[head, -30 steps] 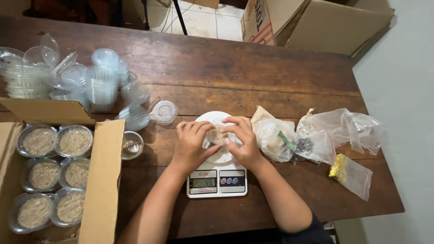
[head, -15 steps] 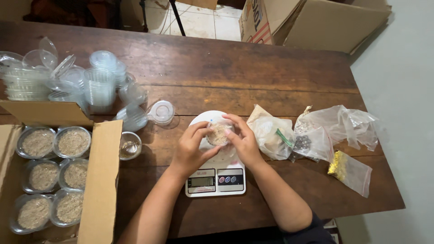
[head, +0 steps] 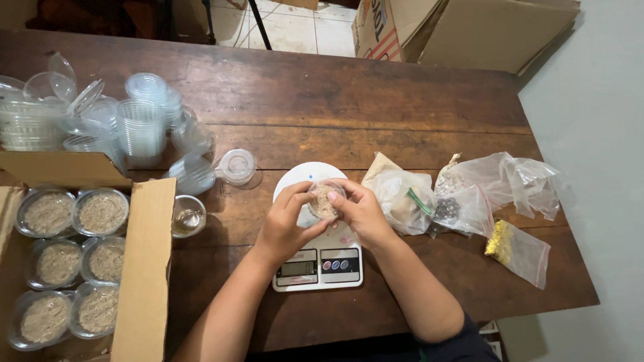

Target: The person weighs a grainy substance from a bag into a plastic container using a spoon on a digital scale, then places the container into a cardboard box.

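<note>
While over scale [head: 317, 258], both hands [head: 285, 224] hold grain cup [head: 325, 199].

Bare wooden table [head: 349, 100] lies open across the far half, giving free passage above the kitchen scale [head: 317, 231]. To the scale's left, a narrow bare strip is bounded by an empty clear cup [head: 186, 216], a loose lid [head: 237, 165] and the cardboard box [head: 137, 261] of filled cups. Stacked clear cups [head: 137, 124] crowd the far-left corner. Just right of the scale, plastic bags [head: 463, 194] and a gold-filled bag [head: 516, 251] block the way. The near edge right of the forearms is open.
</note>
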